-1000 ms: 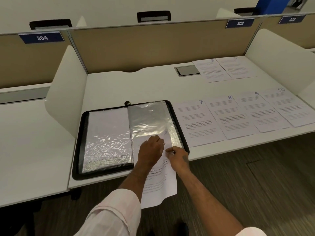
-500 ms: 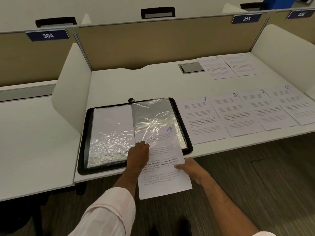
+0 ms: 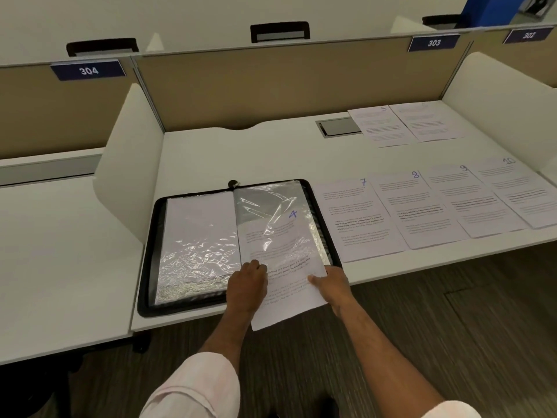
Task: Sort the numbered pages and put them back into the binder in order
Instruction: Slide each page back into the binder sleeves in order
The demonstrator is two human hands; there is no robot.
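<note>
A black binder (image 3: 150,267) lies open at the desk's front edge, its clear plastic sleeves crinkled and shiny. Page 4 (image 3: 286,236) is partly inside the right-hand sleeve (image 3: 265,203); its lower end sticks out over the desk edge. My left hand (image 3: 247,286) grips the sleeve's lower edge at the left side of the page. My right hand (image 3: 333,286) pinches the page's right edge, thumb on top. Pages 7 (image 3: 358,218), 8 (image 3: 419,206), 9 (image 3: 470,197) and 10 (image 3: 518,188) lie in a row to the right of the binder.
Page 5 (image 3: 381,125) and another sheet (image 3: 428,120) with a faint number lie at the back right, beside a cable hatch (image 3: 337,126). White side dividers (image 3: 129,164) and a tan back panel (image 3: 286,82) enclose the desk. Dark wood floor lies below.
Page 4 has slid farther up into the right sleeve, so its number now shows through the plastic. My right hand moved up with the page's edge; my left stays at the sleeve's opening.
</note>
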